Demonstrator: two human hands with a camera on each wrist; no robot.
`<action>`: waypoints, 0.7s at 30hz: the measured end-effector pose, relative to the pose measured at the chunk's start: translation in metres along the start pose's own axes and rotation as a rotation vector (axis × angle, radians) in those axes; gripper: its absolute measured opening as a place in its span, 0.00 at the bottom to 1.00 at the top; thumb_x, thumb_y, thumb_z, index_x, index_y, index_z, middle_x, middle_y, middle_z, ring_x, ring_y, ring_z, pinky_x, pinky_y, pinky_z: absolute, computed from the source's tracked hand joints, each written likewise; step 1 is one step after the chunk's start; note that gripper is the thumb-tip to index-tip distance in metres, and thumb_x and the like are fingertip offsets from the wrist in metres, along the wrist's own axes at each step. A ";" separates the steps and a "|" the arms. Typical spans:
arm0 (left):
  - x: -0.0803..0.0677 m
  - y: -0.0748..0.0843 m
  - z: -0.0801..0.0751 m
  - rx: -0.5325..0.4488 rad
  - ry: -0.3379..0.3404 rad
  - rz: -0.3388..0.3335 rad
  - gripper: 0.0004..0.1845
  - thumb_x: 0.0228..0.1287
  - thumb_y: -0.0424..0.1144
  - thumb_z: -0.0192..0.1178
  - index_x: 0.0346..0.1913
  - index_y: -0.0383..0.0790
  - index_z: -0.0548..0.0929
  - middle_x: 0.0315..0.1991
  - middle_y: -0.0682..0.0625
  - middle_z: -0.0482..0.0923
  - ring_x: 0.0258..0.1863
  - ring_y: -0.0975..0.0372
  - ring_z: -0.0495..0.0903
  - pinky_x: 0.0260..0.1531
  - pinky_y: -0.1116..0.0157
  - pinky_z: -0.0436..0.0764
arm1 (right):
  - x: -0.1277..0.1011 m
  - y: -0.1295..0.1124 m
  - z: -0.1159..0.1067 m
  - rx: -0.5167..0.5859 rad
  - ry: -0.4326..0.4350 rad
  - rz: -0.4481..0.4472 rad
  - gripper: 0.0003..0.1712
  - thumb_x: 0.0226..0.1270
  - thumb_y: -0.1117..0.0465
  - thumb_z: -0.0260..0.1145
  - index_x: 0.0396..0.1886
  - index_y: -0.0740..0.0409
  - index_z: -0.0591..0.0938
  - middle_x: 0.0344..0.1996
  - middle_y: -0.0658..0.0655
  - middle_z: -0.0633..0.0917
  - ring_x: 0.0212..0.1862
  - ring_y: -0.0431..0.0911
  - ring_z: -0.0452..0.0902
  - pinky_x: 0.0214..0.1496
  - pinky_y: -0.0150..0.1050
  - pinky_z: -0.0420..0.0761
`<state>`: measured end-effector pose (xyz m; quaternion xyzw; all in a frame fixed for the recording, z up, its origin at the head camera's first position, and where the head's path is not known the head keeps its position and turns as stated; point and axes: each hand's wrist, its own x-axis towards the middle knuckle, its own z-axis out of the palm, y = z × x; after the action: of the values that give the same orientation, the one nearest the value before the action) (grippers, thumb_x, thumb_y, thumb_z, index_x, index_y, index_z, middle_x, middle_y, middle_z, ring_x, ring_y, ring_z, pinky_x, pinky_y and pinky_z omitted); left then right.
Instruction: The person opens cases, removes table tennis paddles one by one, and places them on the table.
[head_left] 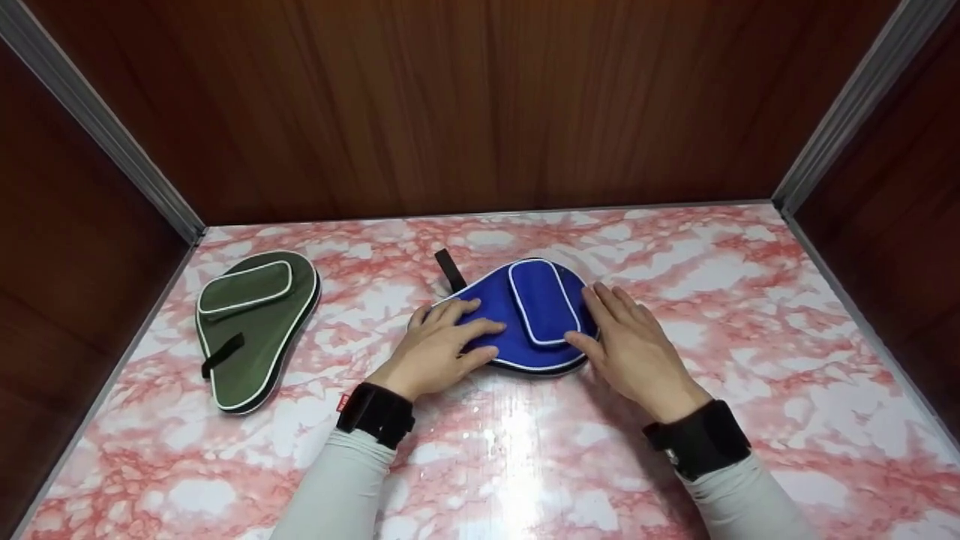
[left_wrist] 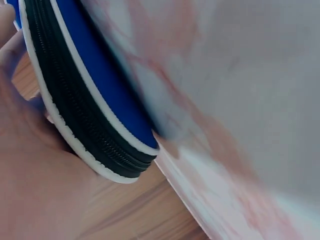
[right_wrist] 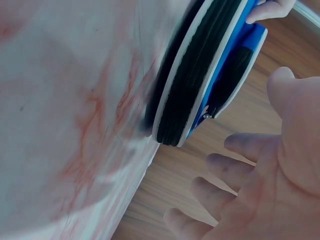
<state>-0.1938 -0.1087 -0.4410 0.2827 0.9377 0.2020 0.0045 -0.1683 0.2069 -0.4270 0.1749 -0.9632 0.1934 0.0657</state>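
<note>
green case (head_left: 251, 328) — head view only

Two bare hands, left hand (head_left: 439, 346) and right hand (head_left: 634, 346). Long pale grey sleeves (head_left: 341, 480) reaching the wrists. Black wrist straps (head_left: 377, 414) just above each cuff; small red tag beside the left strap.

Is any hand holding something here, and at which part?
Nothing is truly held. The left hand lies flat on the narrow handle end of the blue paddle case, and the right hand touches its round end with straight fingers.
</note>
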 end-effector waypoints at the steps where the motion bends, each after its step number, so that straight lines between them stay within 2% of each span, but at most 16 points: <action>1: 0.000 0.000 0.000 -0.005 0.004 0.008 0.23 0.84 0.60 0.58 0.74 0.64 0.84 0.83 0.45 0.67 0.83 0.46 0.62 0.79 0.34 0.53 | 0.000 0.000 0.000 0.000 0.000 -0.005 0.45 0.87 0.39 0.60 0.87 0.66 0.64 0.83 0.72 0.65 0.86 0.69 0.54 0.83 0.69 0.56; 4: 0.001 0.000 0.001 -0.008 0.002 0.042 0.23 0.83 0.61 0.59 0.73 0.64 0.84 0.80 0.47 0.71 0.81 0.48 0.64 0.79 0.37 0.55 | 0.001 -0.001 0.001 -0.002 -0.006 -0.013 0.46 0.86 0.38 0.61 0.87 0.64 0.64 0.84 0.71 0.64 0.86 0.68 0.54 0.83 0.68 0.56; 9: 0.002 0.004 0.003 0.000 -0.028 0.109 0.27 0.81 0.62 0.62 0.78 0.64 0.80 0.78 0.49 0.72 0.80 0.49 0.66 0.79 0.42 0.56 | 0.002 -0.001 0.002 0.001 -0.008 -0.030 0.46 0.85 0.39 0.62 0.88 0.62 0.64 0.85 0.69 0.63 0.86 0.68 0.55 0.84 0.65 0.57; 14: 0.003 0.008 0.006 -0.015 -0.055 0.139 0.31 0.77 0.61 0.66 0.79 0.64 0.79 0.77 0.49 0.73 0.80 0.50 0.66 0.81 0.43 0.55 | 0.002 -0.002 0.003 0.000 -0.007 -0.071 0.46 0.85 0.39 0.63 0.89 0.59 0.63 0.86 0.67 0.63 0.85 0.67 0.56 0.82 0.67 0.59; 21: 0.003 0.017 0.008 -0.051 -0.086 0.186 0.32 0.75 0.60 0.70 0.79 0.62 0.79 0.76 0.50 0.74 0.77 0.50 0.69 0.78 0.46 0.59 | 0.002 -0.002 0.005 -0.002 -0.023 -0.110 0.46 0.84 0.39 0.64 0.89 0.57 0.62 0.86 0.65 0.62 0.86 0.65 0.54 0.81 0.69 0.60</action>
<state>-0.1865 -0.0914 -0.4413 0.3766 0.9009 0.2131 0.0330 -0.1696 0.2022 -0.4303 0.2299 -0.9529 0.1868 0.0656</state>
